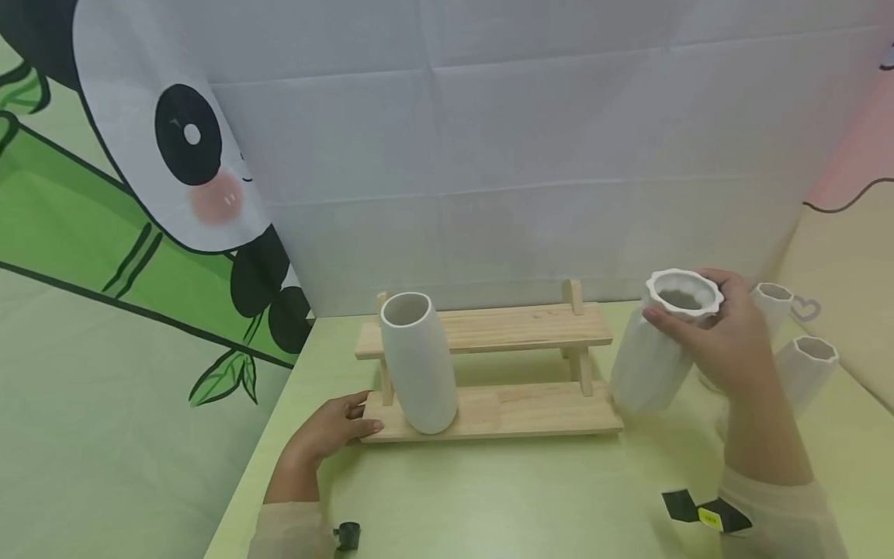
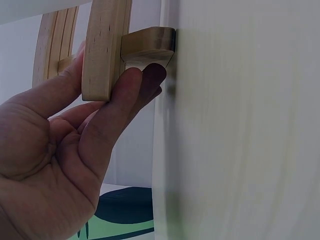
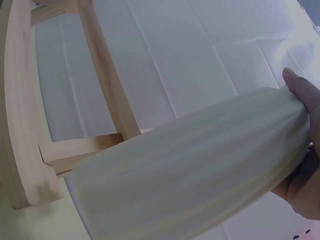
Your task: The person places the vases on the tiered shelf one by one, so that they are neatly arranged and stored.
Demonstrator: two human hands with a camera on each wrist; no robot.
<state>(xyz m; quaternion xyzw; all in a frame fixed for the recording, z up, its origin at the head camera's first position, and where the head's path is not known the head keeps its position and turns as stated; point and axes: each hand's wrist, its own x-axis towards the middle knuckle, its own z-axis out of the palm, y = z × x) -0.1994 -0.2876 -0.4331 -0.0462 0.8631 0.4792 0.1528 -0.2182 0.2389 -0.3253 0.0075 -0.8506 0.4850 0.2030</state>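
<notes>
A two-tier wooden shelf rack (image 1: 538, 410) stands on the table, and a smooth white vase (image 1: 421, 373) sits upright at the left of its lower board. My left hand (image 1: 331, 428) grips that board's left end; in the left wrist view, thumb and fingers lie on either side of the board end (image 2: 97, 65). At the rack's right, my right hand (image 1: 736, 341) holds a ribbed white vase (image 1: 646, 365) with a scalloped rim, gripping it round the neck. This vase tilts, its base close to the lower board's right end. In the right wrist view the vase's ribbed side (image 3: 195, 160) hides part of the rack.
Behind my right hand stand a white vase with a heart-shaped handle (image 1: 774, 299) and another white vase with an angular rim (image 1: 813, 357). A white cloth (image 1: 489, 155) with a printed panda hangs behind the pale green table (image 1: 503, 497).
</notes>
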